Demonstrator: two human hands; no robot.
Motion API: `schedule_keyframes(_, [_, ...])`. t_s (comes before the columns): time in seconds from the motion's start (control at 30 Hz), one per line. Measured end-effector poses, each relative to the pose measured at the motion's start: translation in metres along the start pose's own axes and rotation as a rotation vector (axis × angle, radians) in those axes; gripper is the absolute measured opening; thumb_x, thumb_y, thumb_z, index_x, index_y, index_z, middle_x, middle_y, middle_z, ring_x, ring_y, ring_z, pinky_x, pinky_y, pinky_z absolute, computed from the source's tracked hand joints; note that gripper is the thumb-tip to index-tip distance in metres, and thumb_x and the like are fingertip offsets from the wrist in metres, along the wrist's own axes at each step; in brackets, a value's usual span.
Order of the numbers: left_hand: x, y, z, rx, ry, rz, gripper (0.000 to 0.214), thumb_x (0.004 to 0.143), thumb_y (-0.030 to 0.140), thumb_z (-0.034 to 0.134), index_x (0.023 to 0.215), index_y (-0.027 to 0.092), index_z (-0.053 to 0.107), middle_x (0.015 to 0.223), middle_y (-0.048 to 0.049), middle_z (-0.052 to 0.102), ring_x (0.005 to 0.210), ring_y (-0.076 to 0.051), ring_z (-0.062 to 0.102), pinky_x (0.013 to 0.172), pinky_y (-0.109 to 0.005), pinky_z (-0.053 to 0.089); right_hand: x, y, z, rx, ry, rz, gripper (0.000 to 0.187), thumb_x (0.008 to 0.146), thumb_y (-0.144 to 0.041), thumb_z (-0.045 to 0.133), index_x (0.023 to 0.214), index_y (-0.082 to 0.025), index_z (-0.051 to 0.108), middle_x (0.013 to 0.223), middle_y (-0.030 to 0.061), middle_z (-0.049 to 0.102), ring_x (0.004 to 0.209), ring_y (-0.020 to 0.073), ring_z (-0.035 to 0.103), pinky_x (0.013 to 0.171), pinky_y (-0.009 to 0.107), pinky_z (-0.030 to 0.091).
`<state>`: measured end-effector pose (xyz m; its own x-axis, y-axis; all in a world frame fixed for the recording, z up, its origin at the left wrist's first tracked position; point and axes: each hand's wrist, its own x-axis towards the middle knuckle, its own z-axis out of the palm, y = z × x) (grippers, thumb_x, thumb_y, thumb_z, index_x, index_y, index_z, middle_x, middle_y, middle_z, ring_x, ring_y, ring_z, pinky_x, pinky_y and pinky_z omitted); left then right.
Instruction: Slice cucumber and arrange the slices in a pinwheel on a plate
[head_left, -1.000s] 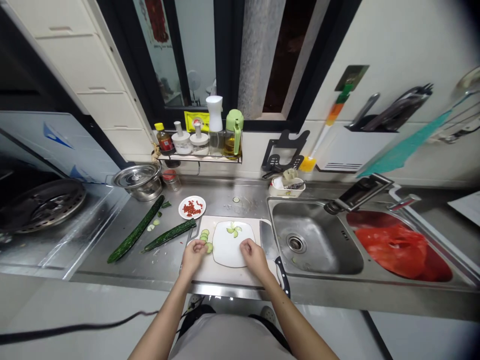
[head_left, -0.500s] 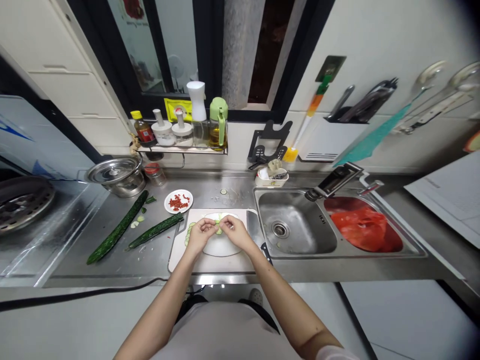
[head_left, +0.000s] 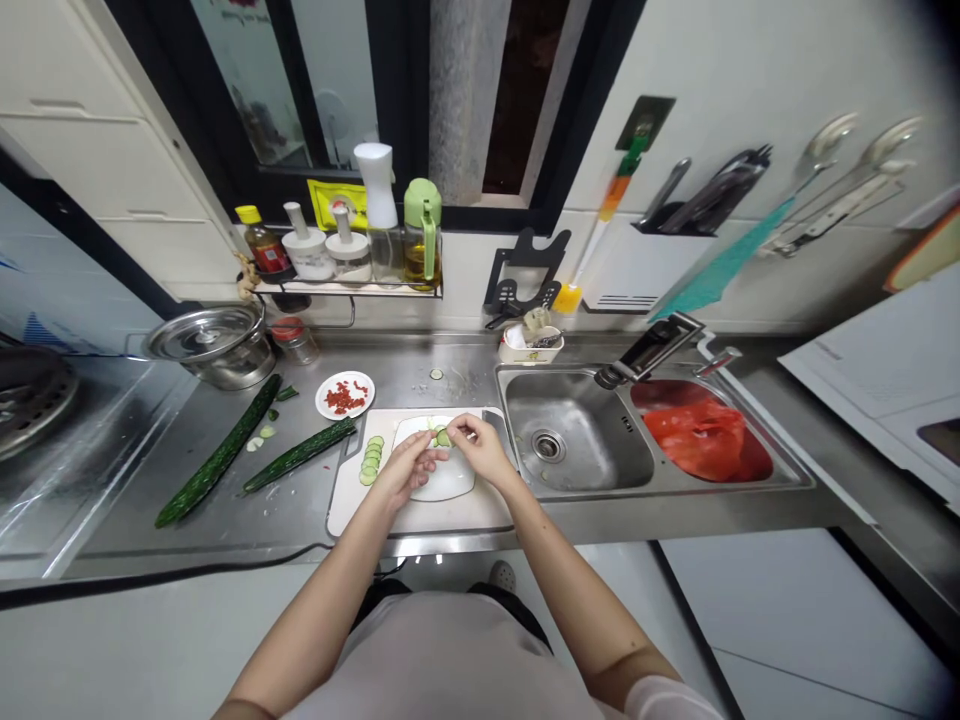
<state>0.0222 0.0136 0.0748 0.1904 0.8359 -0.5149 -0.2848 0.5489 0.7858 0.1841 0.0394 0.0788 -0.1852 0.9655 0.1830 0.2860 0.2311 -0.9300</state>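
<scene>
The plate (head_left: 442,487) in front of you is glossy, white and square with rounded corners, lying on the pale, flat board (head_left: 352,516). Thin green slices (head_left: 441,438) sit toward its far edge, between your fingertips. Your left hand (head_left: 409,466) is half curled over the plate's left side; your right hand (head_left: 480,446) is narrowed, thumb close to forefinger. You cannot tell whether either pinches a slice, and your right hand hides part of the board. An overlapping row (head_left: 371,460) of round slices lies left of the plate. Farther left are two bumpy, dark green cucumbers (head_left: 300,456), near a white dish (head_left: 345,396) of red bits. The steel sink (head_left: 600,440) is at right.
</scene>
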Motion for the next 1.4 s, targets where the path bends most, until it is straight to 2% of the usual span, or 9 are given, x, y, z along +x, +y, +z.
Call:
schedule_keyframes(0.13, [0.003,0.003,0.007,-0.107,-0.042,-0.039,0.05,0.072,0.043,0.072,0.113,0.019,0.058,0.083,-0.0053,0.069,0.051,-0.005,0.054,0.041,-0.012,0.029,-0.007,0.0,-0.001,-0.046,-0.029,-0.018,0.022,0.084,-0.039,0.052,0.079,-0.019,0.062,0.077,0.0018,0.064,0.072,0.0137,0.055,0.066,0.024,0.042])
schedule_keyframes(0.4, [0.013,0.003,0.009,-0.105,0.045,0.033,0.055,0.059,0.024,0.08,0.11,0.019,0.06,0.07,0.0019,0.062,0.051,-0.003,0.05,0.041,-0.012,0.026,-0.015,0.011,-0.001,-0.103,-0.026,0.008,0.02,0.083,-0.037,0.053,0.078,-0.019,0.062,0.075,0.0016,0.063,0.068,0.0136,0.054,0.065,0.024,0.042])
schedule_keyframes(0.63, [0.017,0.002,0.015,-0.01,0.08,0.178,0.061,0.052,0.03,0.083,0.107,0.017,0.06,0.061,0.0071,0.054,0.048,-0.002,0.041,0.044,-0.015,0.023,-0.013,0.016,-0.001,-0.102,-0.018,0.043,0.019,0.08,-0.034,0.053,0.074,-0.018,0.061,0.069,0.0013,0.062,0.066,0.0134,0.053,0.065,0.024,0.042])
schedule_keyframes(0.83, [0.027,-0.003,0.017,0.004,0.096,0.31,0.056,0.052,0.031,0.083,0.1,0.016,0.061,0.06,0.0067,0.056,0.054,-0.005,0.048,0.056,-0.018,0.034,-0.008,0.028,0.002,-0.027,-0.004,0.112,0.018,0.077,-0.033,0.055,0.07,-0.017,0.061,0.065,0.0002,0.062,0.063,0.0124,0.054,0.062,0.024,0.042])
schedule_keyframes(1.2, [0.055,-0.026,0.01,0.065,0.025,0.358,0.046,0.056,0.027,0.079,0.097,0.016,0.062,0.063,0.0062,0.056,0.06,-0.007,0.051,0.062,-0.02,0.038,-0.009,0.057,0.001,-0.008,0.01,0.253,0.018,0.073,-0.033,0.057,0.069,-0.016,0.062,0.06,-0.001,0.06,0.056,0.0107,0.051,0.057,0.022,0.039])
schedule_keyframes(1.4, [0.076,-0.042,-0.001,0.227,-0.007,0.33,0.036,0.062,0.024,0.073,0.095,0.015,0.063,0.064,0.0041,0.059,0.061,-0.009,0.055,0.065,-0.022,0.042,-0.016,0.079,-0.001,-0.108,-0.024,0.279,0.016,0.075,-0.028,0.056,0.071,-0.015,0.065,0.063,-0.0002,0.062,0.059,0.0107,0.053,0.059,0.021,0.04])
